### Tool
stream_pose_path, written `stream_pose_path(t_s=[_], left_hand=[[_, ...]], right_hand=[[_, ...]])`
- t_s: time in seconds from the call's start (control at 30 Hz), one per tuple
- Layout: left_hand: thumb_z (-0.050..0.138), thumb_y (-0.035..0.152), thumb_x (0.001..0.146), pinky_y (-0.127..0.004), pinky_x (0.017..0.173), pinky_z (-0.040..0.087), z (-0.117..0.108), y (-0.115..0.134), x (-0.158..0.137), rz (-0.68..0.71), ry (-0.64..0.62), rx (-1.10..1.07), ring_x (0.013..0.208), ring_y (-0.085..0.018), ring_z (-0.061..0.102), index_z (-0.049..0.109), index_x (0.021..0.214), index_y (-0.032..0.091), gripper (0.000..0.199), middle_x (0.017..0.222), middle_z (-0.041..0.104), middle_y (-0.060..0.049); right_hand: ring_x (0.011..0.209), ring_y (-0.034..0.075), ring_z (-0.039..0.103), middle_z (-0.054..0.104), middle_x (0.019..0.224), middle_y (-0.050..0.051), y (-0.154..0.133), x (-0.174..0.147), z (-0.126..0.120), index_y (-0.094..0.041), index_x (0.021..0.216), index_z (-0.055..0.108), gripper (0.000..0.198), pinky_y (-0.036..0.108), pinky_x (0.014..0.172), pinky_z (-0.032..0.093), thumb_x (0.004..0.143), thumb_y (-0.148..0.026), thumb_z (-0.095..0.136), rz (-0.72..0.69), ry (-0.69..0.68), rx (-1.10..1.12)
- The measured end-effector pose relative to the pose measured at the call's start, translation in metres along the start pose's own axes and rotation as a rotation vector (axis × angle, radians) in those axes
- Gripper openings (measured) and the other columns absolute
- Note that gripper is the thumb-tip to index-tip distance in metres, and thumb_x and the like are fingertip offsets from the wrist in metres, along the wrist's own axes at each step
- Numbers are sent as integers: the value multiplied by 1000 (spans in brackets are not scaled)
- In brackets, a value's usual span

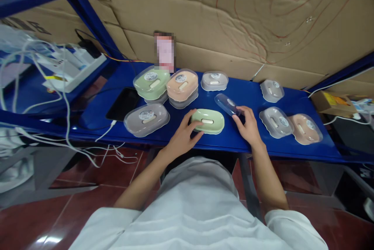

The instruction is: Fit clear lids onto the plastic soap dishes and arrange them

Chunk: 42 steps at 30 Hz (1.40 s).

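Note:
A green soap dish (214, 117) without its cover lies on the blue table in front of me, a pale oblong piece at its middle. My left hand (187, 129) grips its left end, thumb and fingers on the rim. To the right, my right hand (247, 123) pinches the near end of a clear plastic lid (226, 104) that bears a round label. That lid is tilted and apart from the green dish. Just left of my left hand sits a grey covered soap dish (147, 119).
Stacked behind are a green covered dish (152, 82) and an orange one (182, 84). More covered dishes stand at back centre (214, 81) and on the right (276, 122). A black phone (122, 104) and white cables (67, 113) are at left; cardboard (204, 16) walls the back.

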<state>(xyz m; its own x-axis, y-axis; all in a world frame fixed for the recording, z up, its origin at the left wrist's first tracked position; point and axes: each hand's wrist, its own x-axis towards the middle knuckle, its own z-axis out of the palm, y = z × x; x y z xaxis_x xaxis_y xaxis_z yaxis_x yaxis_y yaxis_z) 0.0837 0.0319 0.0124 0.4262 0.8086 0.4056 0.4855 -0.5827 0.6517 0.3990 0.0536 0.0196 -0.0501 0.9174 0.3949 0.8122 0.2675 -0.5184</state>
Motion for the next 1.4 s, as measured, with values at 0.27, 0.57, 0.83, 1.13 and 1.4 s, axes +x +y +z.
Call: stream_pose_path(t_s=[0.27,0.57,0.83,1.13,1.4], left_hand=[[69,36,101,-55,132,35,2,-7,1,-52,33,-94,163,-32,33,24,168,28,81,175,31,-18],[72,37,100,-53,128,42,2,-9,-1,-50,57,-74,156,-30,47,45,154,26,61,167,45,-17],[75,39,98,-53,125,46,4,-12,0,-84,82,-89,150,-30,54,54,144,25,52,163,53,-16],[83,33,92,-51,121,49,2,-13,4,-84,91,-143,143,-29,59,53,139,24,56,153,60,-15],[78,31,95,-50,125,45,5,-11,3,-82,66,-130,149,-29,54,51,143,27,55,159,54,-13]], right_hand=[[158,30,42,39,171,10,-30,-25,7,-35,164,42,52,55,129,42,112,-42,42,-279,-272,58],[164,31,30,27,178,4,-36,-28,8,-37,168,36,65,60,131,38,107,-41,59,-401,-286,23],[164,31,29,25,179,5,-36,-27,10,-38,170,31,66,64,132,35,109,-34,57,-455,-272,-11],[166,32,24,19,181,3,-37,-27,13,-40,171,28,68,64,132,34,110,-27,55,-513,-248,-51],[164,32,29,21,180,-1,-33,-28,10,-43,170,30,68,59,131,40,109,-26,56,-509,-218,-4]])
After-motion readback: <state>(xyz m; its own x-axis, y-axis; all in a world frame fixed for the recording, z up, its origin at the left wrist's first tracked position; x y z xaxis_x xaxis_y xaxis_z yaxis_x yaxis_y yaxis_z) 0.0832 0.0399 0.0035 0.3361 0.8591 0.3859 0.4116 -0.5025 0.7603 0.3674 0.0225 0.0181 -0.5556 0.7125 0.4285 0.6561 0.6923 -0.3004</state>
